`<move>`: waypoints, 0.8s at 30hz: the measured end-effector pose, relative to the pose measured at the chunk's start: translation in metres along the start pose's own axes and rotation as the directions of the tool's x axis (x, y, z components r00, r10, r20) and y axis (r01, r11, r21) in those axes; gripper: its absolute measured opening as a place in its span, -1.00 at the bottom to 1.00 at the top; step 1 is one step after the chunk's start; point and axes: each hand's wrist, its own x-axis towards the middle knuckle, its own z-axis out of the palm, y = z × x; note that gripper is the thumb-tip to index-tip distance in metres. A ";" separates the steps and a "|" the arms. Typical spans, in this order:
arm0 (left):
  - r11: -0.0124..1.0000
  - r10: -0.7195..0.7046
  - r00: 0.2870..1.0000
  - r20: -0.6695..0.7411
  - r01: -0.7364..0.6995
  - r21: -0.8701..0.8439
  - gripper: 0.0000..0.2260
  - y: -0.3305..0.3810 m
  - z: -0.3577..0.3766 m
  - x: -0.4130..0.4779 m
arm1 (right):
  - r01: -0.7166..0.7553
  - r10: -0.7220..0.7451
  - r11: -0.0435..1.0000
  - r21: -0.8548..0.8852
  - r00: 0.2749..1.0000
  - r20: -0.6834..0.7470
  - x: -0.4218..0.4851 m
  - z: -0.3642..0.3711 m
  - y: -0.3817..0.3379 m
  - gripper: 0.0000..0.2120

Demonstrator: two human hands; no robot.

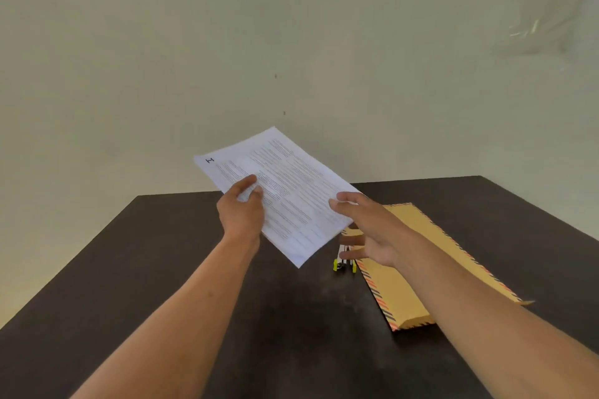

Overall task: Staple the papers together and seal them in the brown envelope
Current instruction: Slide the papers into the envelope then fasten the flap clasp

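Observation:
My left hand [241, 210] pinches the white printed papers [285, 185] at their left edge and holds them tilted in the air above the dark table [162, 269]. My right hand [369, 227] is at the papers' right edge with fingers spread; the thumb lies on top and the fingers reach below. The brown envelope [408, 269], trimmed with red and dark stripes, lies flat on the table to the right, partly under my right forearm. A small yellow-green stapler [343, 264] stands by the envelope's near-left edge, partly hidden by my right fingers.
A plain pale wall rises behind the table's far edge. The table's left edge runs diagonally at the left, with bare dark surface in front of me between my forearms.

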 end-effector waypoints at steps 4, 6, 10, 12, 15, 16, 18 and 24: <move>0.997 -0.073 0.985 0.158 0.074 -0.003 -0.79 -0.013 0.048 -0.023 | 0.188 -0.152 0.954 0.235 0.975 -0.165 -0.010 -0.031 0.008 -0.64; 0.995 -0.056 0.967 0.248 0.035 0.090 -0.77 -0.019 0.070 -0.039 | 0.248 -0.199 0.962 0.110 0.920 -0.337 -0.014 -0.058 0.013 -0.62; 0.919 -0.119 0.887 0.446 -0.072 0.387 -0.45 -0.037 0.102 -0.081 | 0.152 -0.323 0.920 -0.360 0.814 -0.482 -0.047 -0.114 0.026 -0.57; 0.727 -0.057 0.891 0.450 -0.272 0.631 -0.45 -0.048 0.107 -0.105 | 0.079 -0.344 0.879 -0.470 0.787 -0.512 -0.067 -0.140 0.034 -0.57; 0.560 0.047 0.808 0.587 -0.508 0.655 -0.72 -0.066 0.105 -0.128 | -0.029 -0.323 0.862 -0.506 0.739 -0.592 -0.090 -0.174 0.049 -0.61; 0.553 0.036 0.716 0.697 -0.595 0.583 -0.80 -0.074 0.103 -0.132 | -0.062 -0.315 0.857 -0.511 0.723 -0.615 -0.096 -0.183 0.053 -0.61; 0.534 -0.053 0.477 0.877 -0.729 0.429 -0.92 -0.089 0.098 -0.141 | -0.107 -0.300 0.851 -0.515 0.704 -0.643 -0.106 -0.197 0.063 -0.60; 0.529 -0.177 0.260 0.949 -0.788 0.315 -0.93 -0.114 0.103 -0.163 | -0.127 -0.278 0.860 -0.494 0.696 -0.662 -0.116 -0.215 0.074 -0.59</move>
